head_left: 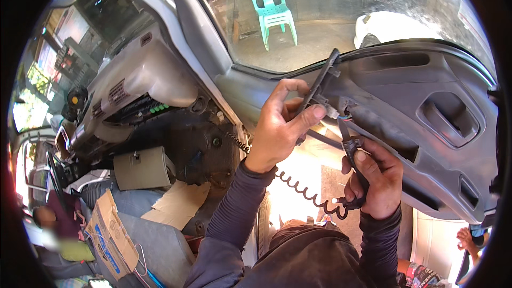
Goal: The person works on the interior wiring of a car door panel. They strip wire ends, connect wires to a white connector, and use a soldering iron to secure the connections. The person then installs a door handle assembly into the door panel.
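My left hand [274,130] is raised in front of the door, its thumb and fingers closed around a narrow black switch panel [324,74] tilted on end. Under the thumb is a pale wiring connector [332,112], and thin coloured wires [345,119] run from it toward an opening in the door trim. Gripped in my right hand [380,176] is a black circuit tester [350,146] with a slim tip pointing up, close to the connector; whether it touches a contact is too small to tell. A black coiled cord [298,185] hangs from the tester's lower end and stretches left into the vehicle.
The grey door panel [373,82] with its inner handle [450,120] stands open at right. At left are the dashboard [154,77], a loose grey box-like compartment [141,168], cardboard [178,202] and a seat [152,237]. Another person's hand [467,239] shows lower right. Green stacked chairs [272,8] stand beyond the window.
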A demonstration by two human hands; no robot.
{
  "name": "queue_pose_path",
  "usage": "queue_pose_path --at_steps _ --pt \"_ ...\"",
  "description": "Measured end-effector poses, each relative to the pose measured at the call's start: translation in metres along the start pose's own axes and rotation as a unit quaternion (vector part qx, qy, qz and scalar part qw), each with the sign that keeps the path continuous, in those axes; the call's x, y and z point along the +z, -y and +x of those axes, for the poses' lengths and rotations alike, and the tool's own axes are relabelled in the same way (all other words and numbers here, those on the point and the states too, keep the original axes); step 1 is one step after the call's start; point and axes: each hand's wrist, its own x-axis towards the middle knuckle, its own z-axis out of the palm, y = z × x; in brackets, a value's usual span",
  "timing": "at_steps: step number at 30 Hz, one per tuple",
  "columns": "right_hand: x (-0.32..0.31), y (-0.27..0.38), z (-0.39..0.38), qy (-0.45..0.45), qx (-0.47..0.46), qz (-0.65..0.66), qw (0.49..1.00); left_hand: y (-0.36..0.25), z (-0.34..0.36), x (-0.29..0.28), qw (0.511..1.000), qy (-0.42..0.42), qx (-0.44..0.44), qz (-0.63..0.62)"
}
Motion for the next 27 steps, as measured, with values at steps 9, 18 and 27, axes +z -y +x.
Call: queue_pose_path --at_steps 9,18,27 --pt "0.009 -0.07 -0.02 -0.008 -0.106 -0.024 0.994 0.008 -0.012 -0.016 0.998 0.059 0.034 -0.012" --pt "0.201 -0.294 0.071 0.252 0.002 -0.211 0.945 -0.001 -0.105 -0.119 0.945 -0.303 0.117 0.027" --pt "0.346 -0.391 0.091 0.324 -0.068 -0.37 0.868 0.043 -0.167 -0.142 0.835 -0.549 -0.018 0.034"
